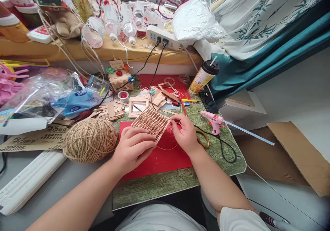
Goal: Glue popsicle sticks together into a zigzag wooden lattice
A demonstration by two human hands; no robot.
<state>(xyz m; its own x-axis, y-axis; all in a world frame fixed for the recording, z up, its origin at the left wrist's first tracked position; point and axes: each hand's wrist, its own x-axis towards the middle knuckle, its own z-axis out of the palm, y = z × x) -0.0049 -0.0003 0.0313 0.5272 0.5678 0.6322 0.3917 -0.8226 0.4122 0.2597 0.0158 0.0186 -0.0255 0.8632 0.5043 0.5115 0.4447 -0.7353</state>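
Observation:
A small panel of thin wooden sticks woven with twine [151,121] is held tilted above a red sheet [154,162]. My left hand [136,145] is closed on its near left edge, fingers lying over the front. At the panel's right corner, the thumb and fingertips of my right hand [184,131] are pinched together on what looks like the twine; the fingertips partly hide it. A thin strand [166,149] loops below the panel between the hands. Left of my left hand sits a big ball of jute twine [90,140]. Gold-handled scissors [203,138] lie partly hidden behind my right hand.
A pink glue gun [212,121] with a long glue stick rests at the table's right, its cord trailing. Behind are a lidded cup [205,76], a phone [208,102], loose craft sticks [109,110], a wooden frame [138,107] and a stick box [120,78]. Black cables hang from a power strip [163,36].

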